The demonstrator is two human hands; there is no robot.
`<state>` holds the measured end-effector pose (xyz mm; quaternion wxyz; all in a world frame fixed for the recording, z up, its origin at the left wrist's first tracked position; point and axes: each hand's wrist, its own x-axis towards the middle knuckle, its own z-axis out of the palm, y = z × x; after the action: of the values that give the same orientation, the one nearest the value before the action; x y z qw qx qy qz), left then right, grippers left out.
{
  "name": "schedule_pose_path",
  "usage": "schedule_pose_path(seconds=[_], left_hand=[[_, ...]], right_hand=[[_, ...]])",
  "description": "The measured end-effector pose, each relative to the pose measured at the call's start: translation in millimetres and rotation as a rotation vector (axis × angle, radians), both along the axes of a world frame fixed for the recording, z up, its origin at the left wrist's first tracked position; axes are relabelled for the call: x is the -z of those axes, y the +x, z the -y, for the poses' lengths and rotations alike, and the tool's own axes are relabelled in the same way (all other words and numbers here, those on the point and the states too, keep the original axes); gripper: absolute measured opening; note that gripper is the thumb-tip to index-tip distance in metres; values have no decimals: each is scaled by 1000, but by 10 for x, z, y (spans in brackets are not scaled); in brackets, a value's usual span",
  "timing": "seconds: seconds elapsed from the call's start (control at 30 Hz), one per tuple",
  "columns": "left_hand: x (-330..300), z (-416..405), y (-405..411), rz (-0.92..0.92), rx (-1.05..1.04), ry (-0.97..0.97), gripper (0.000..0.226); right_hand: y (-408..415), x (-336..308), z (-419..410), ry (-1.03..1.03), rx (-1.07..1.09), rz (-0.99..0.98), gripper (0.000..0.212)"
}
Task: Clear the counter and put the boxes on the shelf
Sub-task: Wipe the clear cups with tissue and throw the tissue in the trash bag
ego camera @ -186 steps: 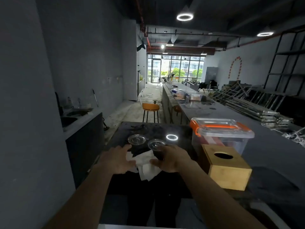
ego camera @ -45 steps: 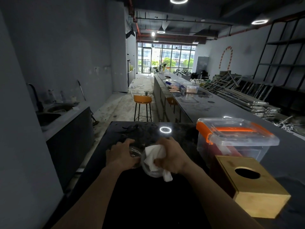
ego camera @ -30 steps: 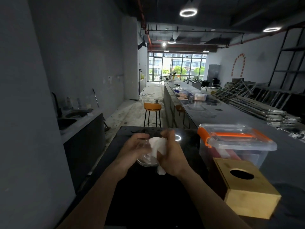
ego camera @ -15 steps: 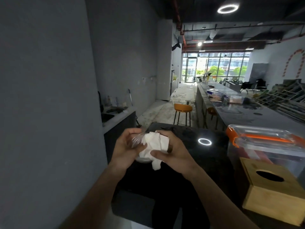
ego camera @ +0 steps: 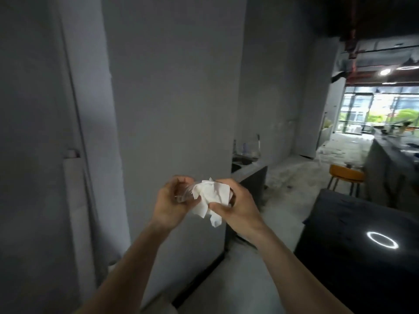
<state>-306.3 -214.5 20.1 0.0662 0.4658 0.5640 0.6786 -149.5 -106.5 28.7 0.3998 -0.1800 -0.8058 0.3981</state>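
Observation:
My left hand [ego camera: 169, 203] grips a clear glass [ego camera: 184, 193], held at chest height in front of a grey wall. My right hand [ego camera: 235, 207] presses a crumpled white tissue [ego camera: 212, 196] against the glass's mouth; it also seems to hold a second glass behind the tissue, mostly hidden. The two hands touch through the tissue. The black counter [ego camera: 353, 257] lies at the lower right, away from both hands. The clear plastic box and the wooden tissue box are out of view.
A grey wall [ego camera: 170, 87] fills the left and centre. Behind the hands stands a grey sink unit [ego camera: 249, 173]. An orange stool [ego camera: 345, 176] sits by a long counter [ego camera: 390, 162] at the right. Bare concrete floor runs between them.
My view has swung left, away from the counter and its two boxes, which have left the frame. Both hands lifted the glasses and tissue off the counter and carry them along.

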Motion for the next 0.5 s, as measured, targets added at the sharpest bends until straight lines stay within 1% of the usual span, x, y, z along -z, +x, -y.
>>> schedule_pose_path(seconds=[0.1,0.23,0.37,0.5], left_hand=[[87,398,-504,-30,-102,-46,38],[243,756,-976,-36,-222,-102,40],[440,880,-1225,-3,-309,-145,40],[640,792,-1361,13,-377,-175,42]], right_hand=[[-566,69,264,4,-82,26,44],[-1107,202,497,5,-171,21,45],[-1469,396,539,-14,-231,23,49],[-1700,584,382,-40,-269,37,48]])
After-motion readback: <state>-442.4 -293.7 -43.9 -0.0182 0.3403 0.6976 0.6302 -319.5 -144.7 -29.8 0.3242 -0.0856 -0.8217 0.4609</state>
